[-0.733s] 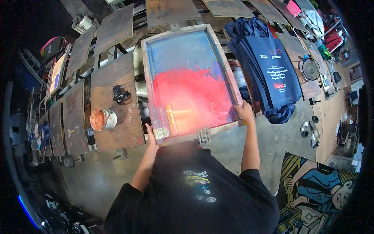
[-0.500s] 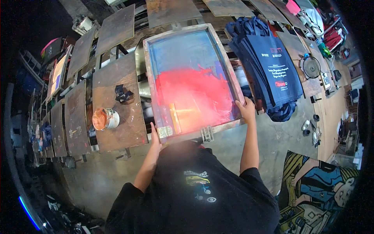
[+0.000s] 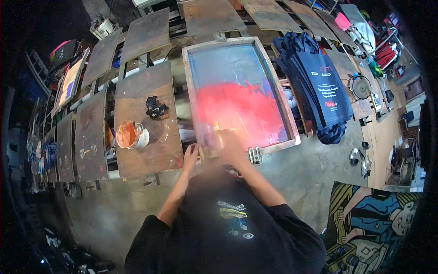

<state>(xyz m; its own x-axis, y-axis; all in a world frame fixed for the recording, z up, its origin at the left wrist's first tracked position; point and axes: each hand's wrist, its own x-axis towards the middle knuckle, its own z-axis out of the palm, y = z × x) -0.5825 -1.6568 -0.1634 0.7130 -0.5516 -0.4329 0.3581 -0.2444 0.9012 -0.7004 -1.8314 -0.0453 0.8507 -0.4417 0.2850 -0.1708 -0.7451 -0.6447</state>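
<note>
My left hand (image 3: 190, 154) grips the near edge of the screen frame (image 3: 237, 93), my blurred right hand (image 3: 230, 144) I cannot tell; a jolt could smear the red ink (image 3: 237, 112).

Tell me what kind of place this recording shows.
Most likely a screen-printing workshop. A framed printing screen smeared with red ink lies under the person's hands, wooden platens ring the press, a tub of orange ink sits on one, and a pile of dark tote bags lies alongside.
</note>
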